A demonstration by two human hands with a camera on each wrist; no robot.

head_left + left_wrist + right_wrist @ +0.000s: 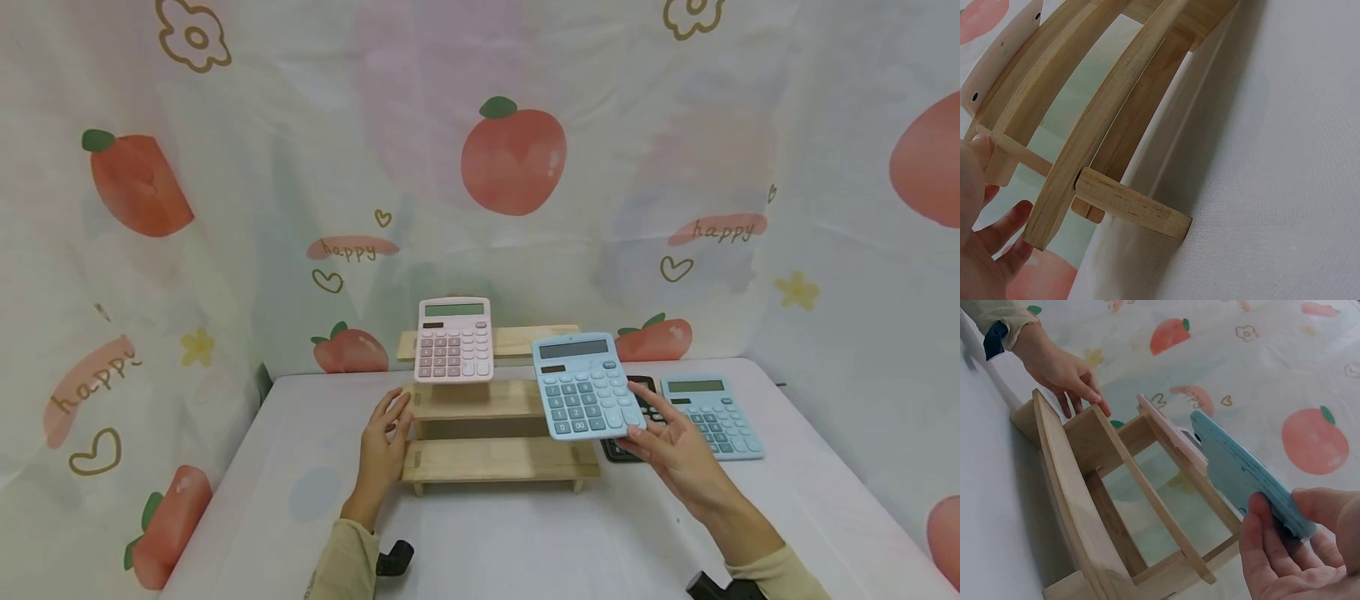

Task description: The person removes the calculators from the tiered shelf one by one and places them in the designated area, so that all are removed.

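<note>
In the head view my right hand (pixel 678 458) pinches a light blue calculator (pixel 585 387) by its lower right corner, thumb on one face and fingers on the other. It is held up in front of the right side of a tiered wooden rack (pixel 495 458). My left hand (pixel 382 450) rests at the rack's left end, its fingers touching the wood, as the left wrist view also shows. A pink calculator (pixel 454 342) leans upright on the left part of the rack's upper tier, its keys facing me.
Right of the rack, a second blue calculator (pixel 712 417) lies on the white table (pixel 300 533). A black calculator (pixel 618 452) lies there too, partly hidden behind the held one. A fruit-printed cloth (pixel 577 275) hangs behind and along both sides.
</note>
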